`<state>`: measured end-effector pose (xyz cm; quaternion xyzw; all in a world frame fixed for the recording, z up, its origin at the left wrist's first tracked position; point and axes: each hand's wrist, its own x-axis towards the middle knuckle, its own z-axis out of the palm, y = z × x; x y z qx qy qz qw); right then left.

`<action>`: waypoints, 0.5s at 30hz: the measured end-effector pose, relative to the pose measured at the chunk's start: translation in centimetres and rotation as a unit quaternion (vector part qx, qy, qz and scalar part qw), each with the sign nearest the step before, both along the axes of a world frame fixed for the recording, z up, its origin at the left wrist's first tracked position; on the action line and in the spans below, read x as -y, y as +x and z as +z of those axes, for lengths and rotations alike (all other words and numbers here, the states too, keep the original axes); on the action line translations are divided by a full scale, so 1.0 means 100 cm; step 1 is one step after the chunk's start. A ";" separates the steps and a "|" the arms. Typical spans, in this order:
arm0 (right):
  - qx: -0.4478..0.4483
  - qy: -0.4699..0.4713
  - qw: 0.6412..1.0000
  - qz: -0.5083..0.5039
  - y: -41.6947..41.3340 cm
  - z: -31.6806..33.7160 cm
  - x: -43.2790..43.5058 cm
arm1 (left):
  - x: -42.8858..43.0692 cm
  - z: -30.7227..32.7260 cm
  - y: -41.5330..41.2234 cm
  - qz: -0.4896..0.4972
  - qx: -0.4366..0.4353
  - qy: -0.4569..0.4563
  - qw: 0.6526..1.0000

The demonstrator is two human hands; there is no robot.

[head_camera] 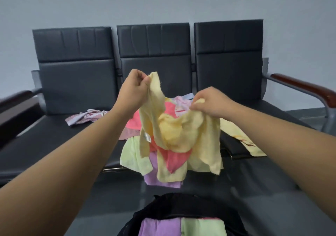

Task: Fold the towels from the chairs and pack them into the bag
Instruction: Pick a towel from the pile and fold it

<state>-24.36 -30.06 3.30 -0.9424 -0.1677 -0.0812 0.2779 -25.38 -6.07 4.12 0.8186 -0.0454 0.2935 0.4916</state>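
Note:
A pale yellow towel (174, 134) hangs in the air over the middle chair seat, crumpled and sagging between my hands. My left hand (133, 92) pinches its upper corner, raised higher. My right hand (209, 102) grips the other corner, lower and to the right. Under it lies a heap of towels (138, 155) in light green, pink and purple, draped over the front edge of the seat. A black bag (174, 208) stands open at the bottom of the view, with a folded purple towel (160, 227) and a folded light green towel (203, 227) side by side inside.
Three joined black chairs (76, 83) stand against a grey wall, with wooden armrests (305, 88) at both ends. A pink patterned towel (85, 117) lies on the left seat. A yellow printed towel (240, 139) lies spread on the right seat.

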 end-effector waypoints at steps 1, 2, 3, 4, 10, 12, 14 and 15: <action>0.004 0.066 0.998 -0.012 -0.006 0.011 -0.001 | 0.003 0.010 -0.006 -0.007 0.004 -0.009 1.000; 0.003 0.125 0.992 -0.015 -0.010 0.021 -0.001 | 0.005 0.019 -0.011 -0.019 0.008 -0.014 1.000; -0.001 0.166 0.986 -0.016 -0.014 0.032 -0.002 | 0.007 0.027 -0.015 -0.031 0.011 -0.016 0.999; -0.005 0.191 0.982 -0.012 -0.020 0.043 -0.005 | 0.010 0.036 -0.021 -0.041 0.013 -0.011 0.999; -0.142 0.322 0.921 0.168 -0.054 0.085 -0.021 | 0.022 0.070 -0.051 -0.154 -0.008 -0.028 0.988; -0.100 0.258 0.946 0.172 -0.062 0.091 -0.026 | 0.022 0.074 -0.054 -0.182 -0.018 -0.030 0.983; -0.081 0.254 0.951 0.158 -0.068 0.094 -0.030 | 0.020 0.073 -0.057 -0.200 -0.024 -0.042 0.979; -0.084 0.264 0.948 0.156 -0.071 0.095 -0.030 | 0.020 0.072 -0.060 -0.210 -0.026 -0.051 0.976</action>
